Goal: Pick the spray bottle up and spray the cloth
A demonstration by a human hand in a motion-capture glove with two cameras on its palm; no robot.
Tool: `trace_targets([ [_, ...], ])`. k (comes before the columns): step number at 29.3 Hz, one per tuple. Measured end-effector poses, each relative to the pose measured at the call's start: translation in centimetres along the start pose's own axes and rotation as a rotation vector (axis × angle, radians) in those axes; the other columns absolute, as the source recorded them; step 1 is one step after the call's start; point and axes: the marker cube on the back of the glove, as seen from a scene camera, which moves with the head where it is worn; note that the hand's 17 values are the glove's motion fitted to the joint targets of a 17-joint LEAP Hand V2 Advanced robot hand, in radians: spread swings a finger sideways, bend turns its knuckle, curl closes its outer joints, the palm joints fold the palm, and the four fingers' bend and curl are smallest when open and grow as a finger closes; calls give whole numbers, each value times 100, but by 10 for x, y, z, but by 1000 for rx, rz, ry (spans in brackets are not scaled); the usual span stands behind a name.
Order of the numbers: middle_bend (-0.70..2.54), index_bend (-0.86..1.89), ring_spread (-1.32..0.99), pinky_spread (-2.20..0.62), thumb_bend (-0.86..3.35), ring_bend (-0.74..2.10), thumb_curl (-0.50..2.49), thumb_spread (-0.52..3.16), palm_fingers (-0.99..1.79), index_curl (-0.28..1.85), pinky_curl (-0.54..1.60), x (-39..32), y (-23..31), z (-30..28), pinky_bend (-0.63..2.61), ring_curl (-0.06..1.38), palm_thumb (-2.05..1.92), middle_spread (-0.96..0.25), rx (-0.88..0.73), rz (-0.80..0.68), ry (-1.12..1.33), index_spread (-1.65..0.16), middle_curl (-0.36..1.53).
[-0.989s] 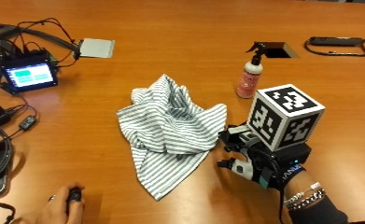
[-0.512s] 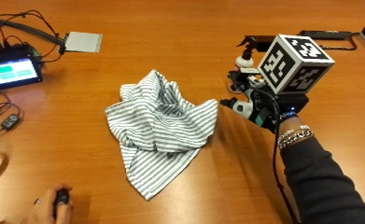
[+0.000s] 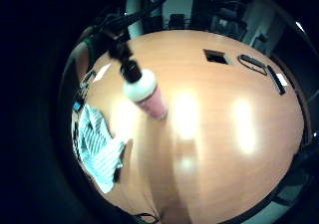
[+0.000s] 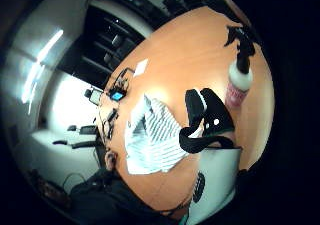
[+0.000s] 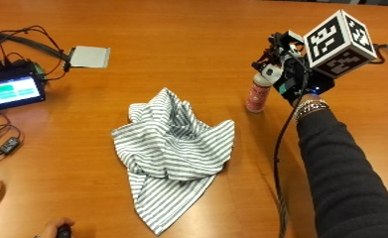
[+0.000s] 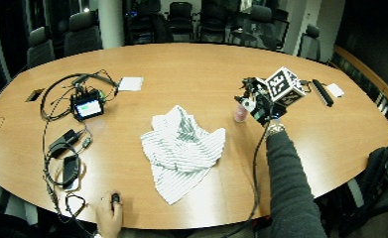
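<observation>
- Your right hand [image 5: 291, 74] is right at the spray bottle [image 5: 259, 89], can't tell if the fingers grip it
- Bottle stands upright on the table [image 5: 180, 44], pink liquid in the lower body
- Striped cloth [image 5: 170, 148] lies crumpled near the bottle, not touching it

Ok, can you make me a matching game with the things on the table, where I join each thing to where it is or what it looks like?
Things:
1. spray bottle
2. cloth
3. small screen
4. right hand

Descriptions:
A. crumpled, with grey and white stripes
B. glowing, with cables beside it
C. pink, standing upright on the table
D. in a black glove, right by the bottle's top

Pairs: 1-C, 2-A, 3-B, 4-D
</observation>
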Motion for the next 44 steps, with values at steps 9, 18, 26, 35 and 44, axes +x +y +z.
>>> trace_targets([
  [9,22,10,-10,11,12,52,32,113,63,24,31,39,-3,41,30,34,83,-10,-8,249,-240,-32,33],
  [18,33,23,-15,9,12,50,35,114,100,32,26,47,8,52,13,34,92,-19,190,342,-352,-30,39],
  [26,41,16,-15,-3,11,46,33,131,124,37,31,65,32,60,27,37,89,-22,371,163,-432,-30,44],
  [35,46,15,-20,-26,8,57,32,143,138,37,37,69,64,61,46,42,82,-24,496,137,-345,-30,47],
  [44,50,16,-19,-28,8,59,31,150,129,40,39,42,69,90,49,44,81,-24,134,103,-481,-31,49],
])
